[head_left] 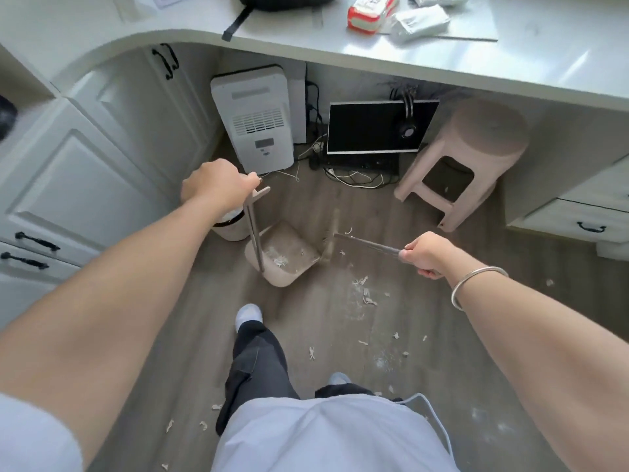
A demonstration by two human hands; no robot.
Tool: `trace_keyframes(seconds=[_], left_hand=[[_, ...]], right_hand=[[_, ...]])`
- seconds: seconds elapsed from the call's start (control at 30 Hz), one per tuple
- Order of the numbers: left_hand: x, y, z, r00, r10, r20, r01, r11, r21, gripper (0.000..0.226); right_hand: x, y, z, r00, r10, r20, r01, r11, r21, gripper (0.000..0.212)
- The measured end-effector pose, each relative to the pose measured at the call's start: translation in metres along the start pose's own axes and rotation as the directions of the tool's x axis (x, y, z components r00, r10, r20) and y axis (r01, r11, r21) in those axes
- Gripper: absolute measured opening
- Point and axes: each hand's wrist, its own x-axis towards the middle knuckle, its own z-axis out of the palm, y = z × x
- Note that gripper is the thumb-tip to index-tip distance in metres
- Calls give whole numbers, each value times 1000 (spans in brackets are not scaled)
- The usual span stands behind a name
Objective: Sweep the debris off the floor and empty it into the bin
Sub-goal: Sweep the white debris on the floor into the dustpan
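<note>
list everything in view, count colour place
dustpan: one, beige, on the floor
broom: one, metal handle, bristles at the dustpan's mouth
debris: many scraps, white, on the floor, some in the dustpan
bin: one, white, left of the dustpan
appliance: one, white, under the counter
monitor: one, black, under the counter
headphones: one pair, black, on the monitor
stool: one, pink, right of the monitor
left hand: one, grips the dustpan handle
right hand: one, grips the broom handle

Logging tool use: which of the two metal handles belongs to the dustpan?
The near-upright handle in the left hand, joined at its foot to the beige dustpan. The other handle, in the right hand, slants down to the blurred broom head.
</note>
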Motion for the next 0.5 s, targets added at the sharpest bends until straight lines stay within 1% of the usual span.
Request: trace_keyframes(seconds=[0.03, 0.13, 0.23, 0.33, 0.43, 0.5], left_hand=[[15, 6, -3, 1000, 26, 1, -26, 1000, 3, 41], [63, 19, -9, 995, 98, 31, -99, 995, 20, 44], [116, 33, -11, 977, 204, 63, -208, 977, 55, 45], [169, 44, -17, 939, 323, 120, -337, 933, 128, 46], [211, 56, -23, 886, 435, 158, -460, 870, 181, 47], [235, 62, -24, 850, 491, 192, -524, 826, 207, 48]], right_hand=[[4, -3, 4, 1000, -7, -13, 7, 1000, 16, 31], [23, -20, 11, 998, 50, -41, -43, 984, 172, 26], [49, -49, 15, 993, 112, -34, -98, 956, 278, 28], [75, -83, 21, 982, 188, -8, -170, 906, 388, 26], [89, -116, 34, 966, 255, 50, -252, 872, 419, 25], [93, -135, 47, 939, 329, 101, -339, 837, 431, 25]])
